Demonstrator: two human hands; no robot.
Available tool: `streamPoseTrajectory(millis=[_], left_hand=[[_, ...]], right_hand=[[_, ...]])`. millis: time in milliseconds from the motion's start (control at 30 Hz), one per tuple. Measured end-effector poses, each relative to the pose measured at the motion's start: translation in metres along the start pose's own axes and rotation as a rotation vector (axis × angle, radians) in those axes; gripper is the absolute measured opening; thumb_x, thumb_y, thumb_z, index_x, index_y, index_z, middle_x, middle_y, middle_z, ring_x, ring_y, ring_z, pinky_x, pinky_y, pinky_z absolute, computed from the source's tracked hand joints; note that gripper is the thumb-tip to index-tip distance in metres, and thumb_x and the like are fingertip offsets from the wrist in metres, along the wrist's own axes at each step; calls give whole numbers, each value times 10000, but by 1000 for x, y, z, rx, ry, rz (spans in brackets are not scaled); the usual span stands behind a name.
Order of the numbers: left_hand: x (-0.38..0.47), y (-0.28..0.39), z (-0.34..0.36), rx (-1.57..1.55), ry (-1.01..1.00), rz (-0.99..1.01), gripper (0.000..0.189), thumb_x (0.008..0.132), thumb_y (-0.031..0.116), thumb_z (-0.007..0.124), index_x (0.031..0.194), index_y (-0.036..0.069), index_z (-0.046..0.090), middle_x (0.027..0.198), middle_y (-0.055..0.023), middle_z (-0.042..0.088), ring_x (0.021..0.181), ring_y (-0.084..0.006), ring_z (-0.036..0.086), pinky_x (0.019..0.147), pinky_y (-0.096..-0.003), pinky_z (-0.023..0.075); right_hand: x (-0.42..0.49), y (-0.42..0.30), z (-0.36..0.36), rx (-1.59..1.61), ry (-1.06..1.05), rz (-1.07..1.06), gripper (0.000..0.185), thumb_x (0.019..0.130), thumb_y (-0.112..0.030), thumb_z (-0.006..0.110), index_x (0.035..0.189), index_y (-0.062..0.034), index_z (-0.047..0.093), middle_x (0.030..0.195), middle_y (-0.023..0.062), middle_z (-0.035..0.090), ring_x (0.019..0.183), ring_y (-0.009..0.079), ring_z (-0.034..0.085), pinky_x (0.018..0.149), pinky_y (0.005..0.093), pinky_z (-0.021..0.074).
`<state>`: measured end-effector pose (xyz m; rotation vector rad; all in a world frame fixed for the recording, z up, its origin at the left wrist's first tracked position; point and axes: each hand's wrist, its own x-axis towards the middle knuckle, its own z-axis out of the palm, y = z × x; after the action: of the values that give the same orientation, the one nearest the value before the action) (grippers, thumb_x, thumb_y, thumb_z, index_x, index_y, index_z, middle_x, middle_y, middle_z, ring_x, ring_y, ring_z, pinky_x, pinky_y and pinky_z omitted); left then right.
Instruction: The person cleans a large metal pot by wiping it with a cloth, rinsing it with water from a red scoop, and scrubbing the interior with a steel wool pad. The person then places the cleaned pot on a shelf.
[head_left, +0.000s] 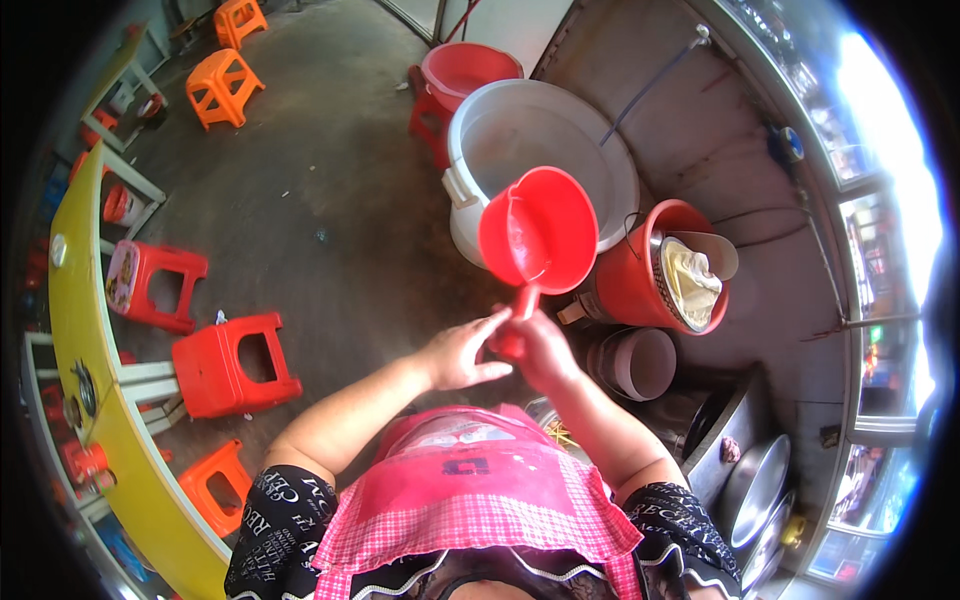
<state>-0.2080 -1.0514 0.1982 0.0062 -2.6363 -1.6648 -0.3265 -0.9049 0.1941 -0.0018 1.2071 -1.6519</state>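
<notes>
My right hand (541, 349) is closed around the handle of a red plastic dipper (559, 225). The dipper's round bowl faces up towards me and overlaps the near side of a large white plastic tub (544, 112). Whether the bowl holds any water I cannot tell. Beside the handle is my left hand (465, 352), its thumb and fingers apart; the fingertips are close to the right hand, and contact is unclear. The tub seems to hold cloudy water, and a thin hose hangs down to its right rim.
A red basin (472, 67) rests on a red stool behind the tub. To the right are a red bucket (637, 255) with a cloth-topped container and a smaller bucket (646, 364). Metal pans (761, 487) lean at lower right. Stools (225, 367) line a yellow table (135, 450) at left.
</notes>
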Motion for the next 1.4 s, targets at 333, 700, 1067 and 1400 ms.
streamPoseTrajectory(millis=[333, 700, 1067, 1400], left_hand=[[183, -189, -76, -71, 518, -406, 353, 821, 79, 644, 1158, 29, 550, 939, -56, 588, 804, -120, 557, 734, -250, 480], [384, -283, -113, 409, 742, -1060, 664, 829, 162, 585, 1392, 23, 263, 1375, -212, 382, 1234, -365, 407, 1014, -411, 354], [373, -295, -120, 585, 647, -1038, 586, 848, 85, 540, 1355, 6, 257, 1306, -233, 422, 1140, -398, 476, 942, -442, 403], [389, -288, -117, 403, 647, -1030, 511, 861, 105, 412, 1361, 59, 321, 1336, -196, 427, 1182, -371, 471, 970, -471, 391]], right_hand=[[261, -121, -175, -47, 391, 72, 193, 805, -22, 568, 987, -6, 509, 787, 68, 545, 608, 150, 524, 522, 265, 442], [471, -45, -386, -1413, 522, 303, 445, 810, -135, 518, 1243, -62, 449, 1073, 212, 606, 890, 321, 638, 744, 404, 506], [511, 26, -289, 293, 399, 557, 165, 866, -71, 527, 1030, -71, 507, 808, 47, 575, 639, 138, 526, 537, 314, 465], [292, -100, -156, 848, 91, 37, 616, 832, -13, 548, 1381, -141, 300, 906, 84, 517, 619, 110, 461, 543, 218, 393]])
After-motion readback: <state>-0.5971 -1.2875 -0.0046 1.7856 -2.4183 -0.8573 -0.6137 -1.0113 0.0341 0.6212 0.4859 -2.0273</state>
